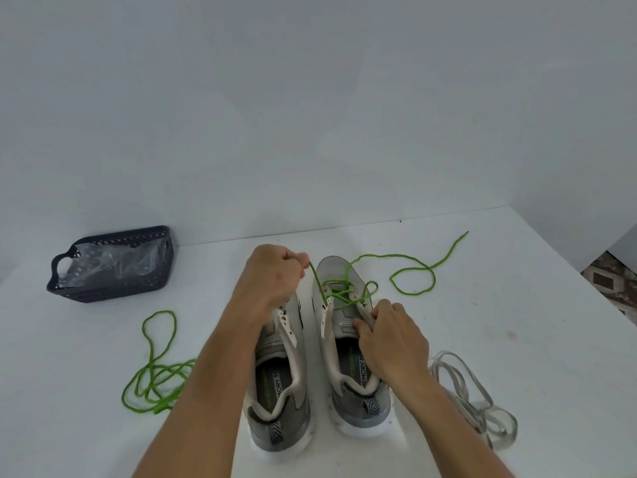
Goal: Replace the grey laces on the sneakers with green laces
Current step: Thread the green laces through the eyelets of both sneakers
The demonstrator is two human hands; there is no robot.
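Now L fingers (299,259) pinching green lace (319,282), R fingers (362,327) gripping sneaker (348,339).

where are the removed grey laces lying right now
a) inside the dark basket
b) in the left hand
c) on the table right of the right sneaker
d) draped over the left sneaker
c: the grey laces lie in a loose heap on the table, just right of the right sneaker.

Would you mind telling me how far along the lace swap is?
Done: grey laces lie off both sneakers. In hand: left hand pulls a green lace through the right sneaker, steadied by the right hand. Left: the left sneaker is unlaced; second green lace waits.
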